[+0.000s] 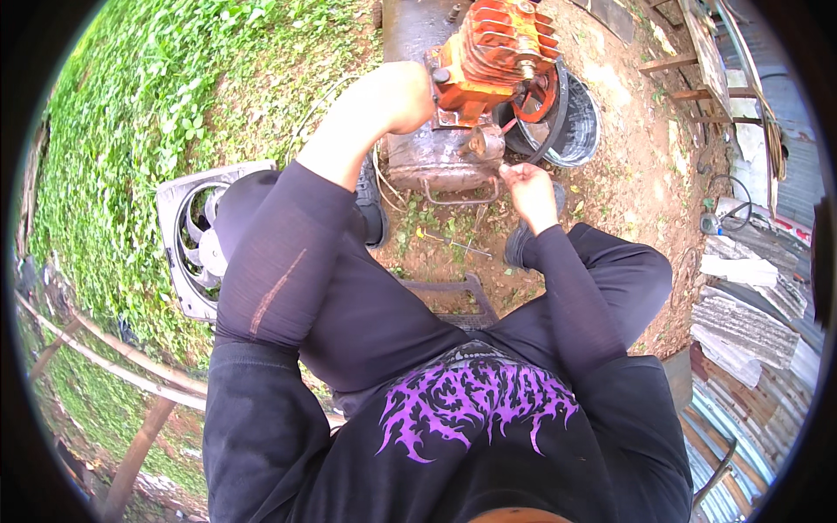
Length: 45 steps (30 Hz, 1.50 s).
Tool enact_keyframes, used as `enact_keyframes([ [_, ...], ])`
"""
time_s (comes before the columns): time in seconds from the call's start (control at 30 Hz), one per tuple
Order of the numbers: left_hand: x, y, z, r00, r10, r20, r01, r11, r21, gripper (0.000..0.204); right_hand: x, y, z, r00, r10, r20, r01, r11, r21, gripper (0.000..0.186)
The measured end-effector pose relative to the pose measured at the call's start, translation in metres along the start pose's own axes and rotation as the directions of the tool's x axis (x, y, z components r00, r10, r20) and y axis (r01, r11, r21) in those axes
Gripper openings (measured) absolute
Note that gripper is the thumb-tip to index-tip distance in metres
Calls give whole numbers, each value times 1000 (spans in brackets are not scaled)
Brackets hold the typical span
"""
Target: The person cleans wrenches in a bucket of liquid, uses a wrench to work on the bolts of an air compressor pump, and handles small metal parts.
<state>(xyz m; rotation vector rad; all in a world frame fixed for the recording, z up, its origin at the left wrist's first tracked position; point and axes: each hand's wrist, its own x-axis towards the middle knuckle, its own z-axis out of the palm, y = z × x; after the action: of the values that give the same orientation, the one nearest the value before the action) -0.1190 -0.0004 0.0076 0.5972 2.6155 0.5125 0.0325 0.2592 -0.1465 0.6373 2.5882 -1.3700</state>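
An orange finned compressor pump (pixel 497 65) is mounted on a rusty, grey-brown tank (pixel 423 157). My left hand (pixel 397 96) is curled against the pump's left side, by its base; the fingertips are hidden behind the back of the hand. An orange pulley wheel (pixel 538 98) with a black belt (pixel 558 118) is on the pump's right side. Just below the belt, my right hand (pixel 530 190) has its fingers drawn together beside a small rusty round part (pixel 488 141) at the tank's near end. Whatever it pinches is too small to make out.
A dark bucket (pixel 586 139) stands right of the pump. A handle (pixel 460 201) projects from the tank's near end. A thin metal cross-shaped tool (pixel 458 244) lies on the dirt between my feet. At left is a fan in a frame (pixel 199 240); corrugated sheets (pixel 745 336) lie right.
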Motion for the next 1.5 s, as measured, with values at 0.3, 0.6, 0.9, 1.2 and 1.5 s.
enact_keyframes([
  [0.3,-46,27,82,965,255,62,-232,939,-255,26,-72,-77,-28,940,-21,342,-88,950,300,21],
  [0.6,-72,45,96,988,120,96,-72,912,-404,28,-76,-91,-30,903,-80,422,-34,966,255,13],
  [0.9,-72,51,94,985,105,140,-33,898,-440,25,-54,-82,-42,831,-155,534,29,971,238,8],
  [1.2,-45,55,90,947,31,321,89,932,-352,20,-39,-72,-41,865,-255,432,251,966,68,13],
  [1.5,-13,16,71,959,-174,223,172,985,27,36,-20,-72,-76,890,-92,446,319,825,-467,34],
])
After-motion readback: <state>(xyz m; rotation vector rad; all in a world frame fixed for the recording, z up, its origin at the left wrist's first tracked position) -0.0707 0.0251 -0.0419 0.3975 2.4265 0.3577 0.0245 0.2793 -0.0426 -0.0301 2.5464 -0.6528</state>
